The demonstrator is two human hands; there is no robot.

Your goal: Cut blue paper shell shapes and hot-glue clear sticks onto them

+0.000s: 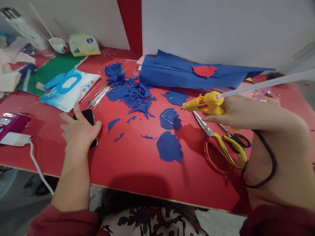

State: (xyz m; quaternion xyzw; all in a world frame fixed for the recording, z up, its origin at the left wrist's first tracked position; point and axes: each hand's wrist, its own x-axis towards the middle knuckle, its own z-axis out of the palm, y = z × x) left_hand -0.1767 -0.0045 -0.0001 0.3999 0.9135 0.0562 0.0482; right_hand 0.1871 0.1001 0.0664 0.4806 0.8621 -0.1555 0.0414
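Observation:
My right hand [238,111] is wrapped round a yellow hot glue gun [206,103], whose nozzle points left and has a clear glue stick [265,84] running out of its back. Below the nozzle lies a blue petal-shaped piece [168,123] with thin wires fanned over it. Nearer the table's front is a second blue piece [169,146] with a scalloped edge. A third blue piece [175,97] bears a small shiny spot. My left hand [80,126] rests over a black phone [90,118], fingers spread.
Red-and-yellow scissors [221,147] and black-handled scissors [237,139] lie under my right arm. Blue scraps [137,96] and wires [100,95] sit mid-table. A rolled blue sheet [169,72] runs along the back; a wipes pack [70,88] lies left. A black cord [273,160] loops near my right forearm.

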